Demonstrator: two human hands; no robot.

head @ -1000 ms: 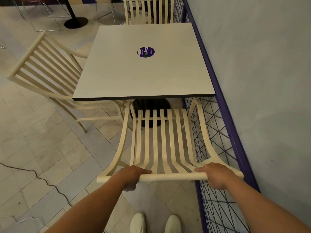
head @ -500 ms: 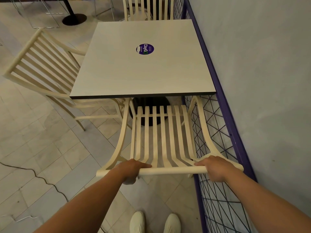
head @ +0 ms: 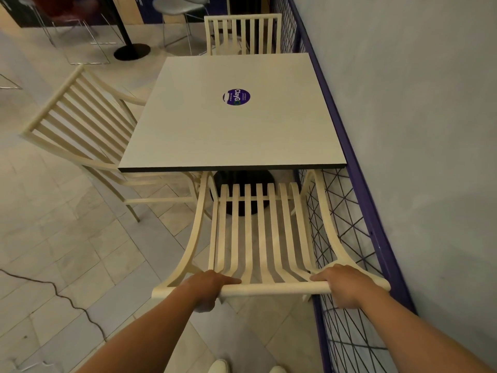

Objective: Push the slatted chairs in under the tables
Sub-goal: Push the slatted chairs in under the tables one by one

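Observation:
A cream slatted chair (head: 258,232) stands right in front of me with its seat tucked beneath the near edge of a square white table (head: 234,130). My left hand (head: 208,288) grips the chair's top rail on the left. My right hand (head: 347,285) grips the same rail on the right. A second slatted chair (head: 83,130) stands at the table's left side, angled, its seat partly under the top. A third slatted chair (head: 242,33) faces me at the table's far side.
A purple wire-mesh fence (head: 347,238) and a grey wall (head: 416,130) run close along the right of the chair. A black cable (head: 61,294) lies on the tiled floor at left. A black pedestal base (head: 131,51) and metal stools stand far left. My white shoes (head: 220,367) show below.
The chair in my hands has slid a little forward, further beneath the table's near edge. My view has tilted up, so the far chair shows more. Both hands keep their grip.

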